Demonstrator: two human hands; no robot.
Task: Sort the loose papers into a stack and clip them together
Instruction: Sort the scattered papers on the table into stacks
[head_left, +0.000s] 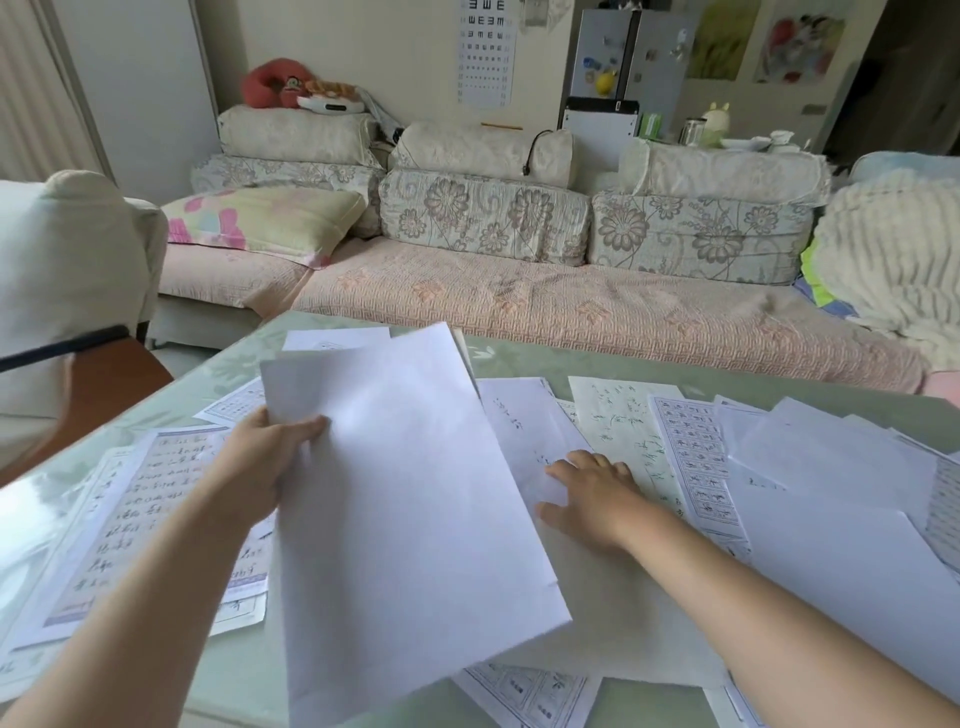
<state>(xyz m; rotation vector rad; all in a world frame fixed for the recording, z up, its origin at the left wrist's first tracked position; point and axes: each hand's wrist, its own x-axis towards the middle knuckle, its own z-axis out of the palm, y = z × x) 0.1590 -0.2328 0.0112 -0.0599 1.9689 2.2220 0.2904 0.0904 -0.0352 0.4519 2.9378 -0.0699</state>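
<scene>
My left hand (265, 462) grips a small stack of white sheets (405, 509) by its left edge and holds it tilted above the table, blank side facing me. My right hand (592, 499) lies with spread fingers on a loose white sheet (524, 431) just right of the held stack. Many loose papers cover the table: a calligraphy practice sheet (140, 514) at the left, a cream sheet with brush writing (623, 426) and a gridded sheet (696, 467) to the right, and blank sheets (831, 467) at the far right. No clip is in view.
The pale green table (234, 358) runs to a far edge in front of a floral sofa (519, 291). A white-covered chair (67, 280) stands at the left. More printed sheets (530, 696) lie near the front edge.
</scene>
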